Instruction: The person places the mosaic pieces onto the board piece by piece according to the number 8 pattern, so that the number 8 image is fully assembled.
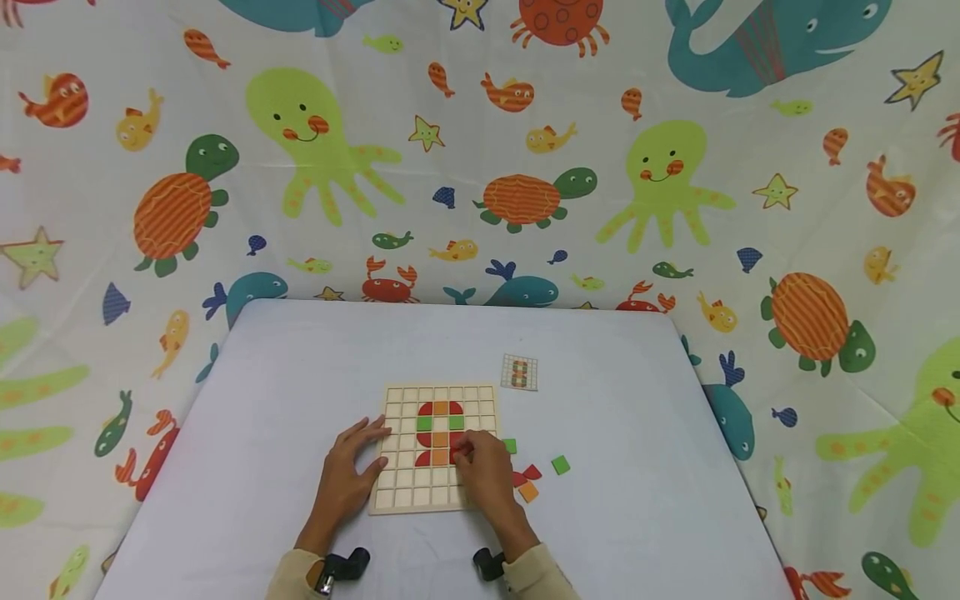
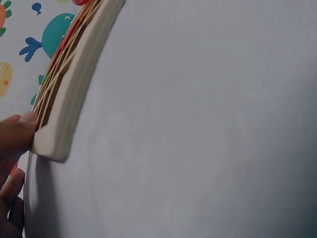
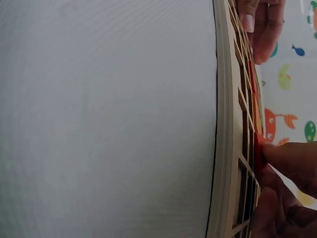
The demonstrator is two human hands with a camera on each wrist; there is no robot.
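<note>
A wooden grid board (image 1: 405, 498) lies on the table. Red, orange and green tiles form a pattern in its middle, including an orange tile (image 1: 440, 457) in the lowest filled row. My left hand (image 1: 348, 473) rests at the board's left edge, thumb and fingertips touching the frame. In the left wrist view, the thumb (image 2: 17, 136) lies against the frame near a corner. My right hand (image 1: 486, 471) reaches over the board's right side. Its thumb and fingers pinch a red tile (image 3: 258, 152) at the grid, right of that orange tile; the fingers partly hide it.
Right of the board lie loose tiles: a green tile (image 1: 561, 465), another green tile (image 1: 510, 446), an orange tile (image 1: 528, 492) and red pieces (image 1: 532, 472). A small pattern card (image 1: 520, 372) lies beyond the board's far right corner. A sea-animal printed cloth (image 1: 465, 275) hangs behind the white table (image 1: 637, 400).
</note>
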